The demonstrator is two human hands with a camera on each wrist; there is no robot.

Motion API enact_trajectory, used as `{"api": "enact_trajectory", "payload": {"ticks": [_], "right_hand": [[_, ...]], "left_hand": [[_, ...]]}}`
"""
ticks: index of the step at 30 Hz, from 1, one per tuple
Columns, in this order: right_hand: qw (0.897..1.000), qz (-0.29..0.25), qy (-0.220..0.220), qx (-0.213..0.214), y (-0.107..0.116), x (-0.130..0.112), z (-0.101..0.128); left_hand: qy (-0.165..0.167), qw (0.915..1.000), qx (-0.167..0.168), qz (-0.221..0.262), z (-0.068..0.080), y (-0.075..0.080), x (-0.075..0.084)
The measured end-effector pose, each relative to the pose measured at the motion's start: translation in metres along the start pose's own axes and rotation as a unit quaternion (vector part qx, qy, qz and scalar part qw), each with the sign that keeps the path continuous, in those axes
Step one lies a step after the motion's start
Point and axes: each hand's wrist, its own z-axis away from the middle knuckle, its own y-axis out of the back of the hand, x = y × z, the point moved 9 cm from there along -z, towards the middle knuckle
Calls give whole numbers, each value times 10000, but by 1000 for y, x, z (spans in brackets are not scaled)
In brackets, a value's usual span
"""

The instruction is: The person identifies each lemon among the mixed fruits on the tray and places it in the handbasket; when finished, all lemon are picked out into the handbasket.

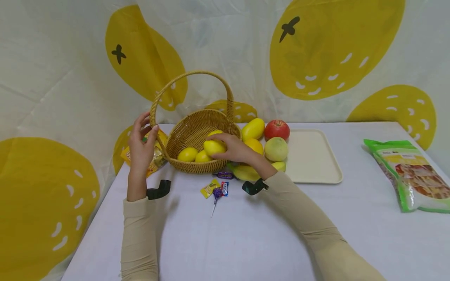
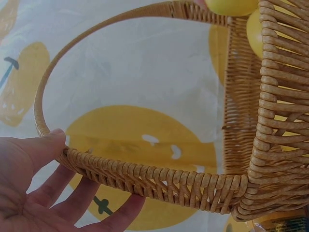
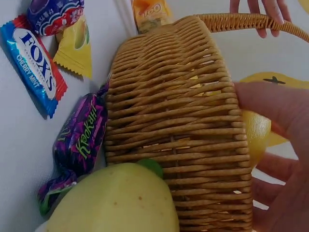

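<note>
Our left hand (image 1: 140,150) steadies the wicker basket (image 1: 197,134) by its handle, grip curled round it; our right hand (image 1: 233,148) holds a lemon (image 1: 214,147) in a closed grip just inside the rim. We judge the lemon is being placed; next calls for loosening the fingers there

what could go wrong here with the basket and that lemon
The left hand only steadies the basket by the base of its handle, so pressing down with the right hand might tip it. The lemon sits on top of others and could roll off toward the rim. Fruit crowds the basket's right side and candies lie just in front, so a shifted basket could push them around.
</note>
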Motion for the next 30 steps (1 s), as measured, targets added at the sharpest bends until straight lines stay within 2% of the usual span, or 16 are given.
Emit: {"api": "enact_trajectory", "payload": {"ticks": [4,11,17,22,30], "right_hand": [[9994,222,-283,-16,1,9,-1],[9982,395,-319,-310,0,11,-7],[9957,396,-653,-533,-6,19,-8],[9966,335,-609,-437,-6,19,-5],[9986,-212,-457,-156,-2,16,4]], "left_hand": [[4,10000,-18,-4,0,-1,2],[56,10000,-9,-60,0,0,1],[67,9999,-2,-79,1,-1,-1],[57,9999,-22,-86,2,-2,-1],[85,9999,4,-59,1,0,-2]]}}
